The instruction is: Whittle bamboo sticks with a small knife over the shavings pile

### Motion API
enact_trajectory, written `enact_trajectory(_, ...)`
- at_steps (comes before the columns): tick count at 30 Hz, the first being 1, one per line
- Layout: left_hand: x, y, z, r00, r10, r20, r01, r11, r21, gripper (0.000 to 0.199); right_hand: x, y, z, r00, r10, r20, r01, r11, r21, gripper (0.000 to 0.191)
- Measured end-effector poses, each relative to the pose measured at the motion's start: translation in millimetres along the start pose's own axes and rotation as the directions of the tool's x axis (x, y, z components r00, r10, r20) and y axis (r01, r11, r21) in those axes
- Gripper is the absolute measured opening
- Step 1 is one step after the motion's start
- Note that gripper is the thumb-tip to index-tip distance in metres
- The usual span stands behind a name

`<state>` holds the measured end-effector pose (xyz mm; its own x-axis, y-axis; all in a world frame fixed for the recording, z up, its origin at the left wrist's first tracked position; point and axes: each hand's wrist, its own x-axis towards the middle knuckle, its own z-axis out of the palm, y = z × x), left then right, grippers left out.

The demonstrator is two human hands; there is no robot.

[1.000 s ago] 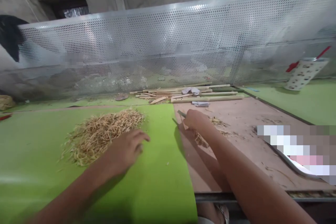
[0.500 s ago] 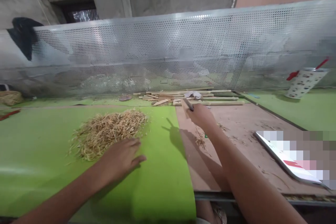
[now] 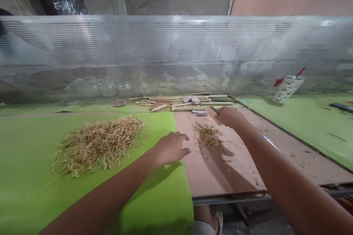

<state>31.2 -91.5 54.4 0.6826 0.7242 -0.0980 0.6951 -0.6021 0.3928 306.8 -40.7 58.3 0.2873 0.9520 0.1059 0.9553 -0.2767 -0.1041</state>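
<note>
My left hand (image 3: 171, 148) hovers over the right edge of the green mat (image 3: 160, 205), fingers apart and holding nothing. To its left lies a big loose pile of dry straw-like stems (image 3: 102, 143). A smaller heap of stems (image 3: 211, 137) sits on the brown board (image 3: 198, 183), between my two hands. My right hand (image 3: 233, 116) is closed around a dark, flat tool (image 3: 214, 110) that looks like a knife, above the far part of the board. My fingers and the blur hide most of its shape.
Behind the board lie several thin wooden sticks (image 3: 204, 108) with crumpled white scraps (image 3: 191, 99). A perforated metal screen (image 3: 154, 44) runs along the back. A patterned cup (image 3: 288, 89) with a red straw stands at the right. My right forearm partly covers a shiny flat object (image 3: 271, 143).
My left hand has moved right, away from the large pile. My right hand still grips the tool, farther right over the board. The small stem heap shows more fully; the view has turned right.
</note>
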Motion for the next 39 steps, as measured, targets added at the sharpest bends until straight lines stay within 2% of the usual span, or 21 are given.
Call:
enact_trajectory(3,22,2,9.6,1.000,-0.026,0.009,0.025,0.998,0.052,0.058,11,19,13,0.980,0.129,0.153,-0.119,0.990,-0.075,0.019)
enact_trajectory(4,31,0,12.6,0.999,-0.042,0.006,0.042,0.997,0.058,0.059,12,21,18,0.979,0.125,0.163,-0.111,0.990,-0.092,0.020)
enact_trajectory(6,51,-4,19.0,0.998,-0.061,-0.003,0.061,0.996,0.058,0.063,9,22,27,0.983,0.085,0.166,-0.067,0.992,-0.109,0.026)
enact_trajectory(9,82,-11,31.7,0.991,-0.094,-0.095,0.097,0.995,0.021,0.069,-3,13,35,0.983,0.010,0.182,0.006,0.996,-0.086,0.030)
enact_trajectory(13,108,-11,51.0,0.979,-0.034,-0.200,0.035,0.999,0.002,0.069,-25,2,29,0.966,-0.114,0.233,0.124,0.992,-0.030,0.026)
enact_trajectory(15,112,-6,57.3,0.979,0.051,-0.199,-0.051,0.999,0.006,0.068,-34,5,22,0.971,-0.102,0.218,0.109,0.994,-0.017,0.027)
enact_trajectory(18,112,0,60.9,0.964,0.184,-0.190,-0.192,0.981,-0.024,0.063,-44,21,12,0.978,0.063,0.197,-0.055,0.997,-0.045,0.028)
enact_trajectory(20,112,3,60.8,0.954,0.186,-0.236,-0.209,0.975,-0.074,0.060,-51,33,10,0.950,0.168,0.265,-0.162,0.986,-0.046,0.026)
enact_trajectory(23,114,5,60.4,0.945,0.093,-0.314,-0.133,0.985,-0.108,0.059,-61,41,15,0.904,0.236,0.355,-0.258,0.966,0.013,0.024)
enact_trajectory(25,116,6,61.6,0.951,0.082,-0.299,-0.117,0.988,-0.101,0.060,-67,38,21,0.903,0.211,0.374,-0.259,0.962,0.083,0.025)
enact_trajectory(27,115,10,64.7,0.958,0.133,-0.253,-0.162,0.982,-0.098,0.061,-72,32,27,0.919,0.152,0.364,-0.222,0.962,0.157,0.027)
enact_trajectory(31,111,27,77.4,0.950,0.202,-0.239,-0.233,0.967,-0.107,0.061,-76,19,38,0.958,0.070,0.280,-0.132,0.969,0.208,0.022)
enact_trajectory(33,109,38,84.4,0.943,0.145,-0.300,-0.192,0.972,-0.135,0.059,-76,10,41,0.976,0.026,0.216,-0.074,0.973,0.220,0.016)
enact_trajectory(35,109,48,88.5,0.936,0.029,-0.350,-0.095,0.980,-0.172,0.058,-77,0,42,0.986,-0.023,0.166,-0.030,0.950,0.310,0.012)
enact_trajectory(37,109,53,88.7,0.927,-0.072,-0.368,-0.017,0.972,-0.234,0.058,-79,-12,44,0.981,-0.045,0.189,-0.056,0.866,0.497,0.015)
enact_trajectory(39,109,55,86.3,0.921,-0.128,-0.367,0.012,0.953,-0.302,0.057,-83,-22,45,0.955,-0.053,0.291,-0.175,0.694,0.699,0.017)
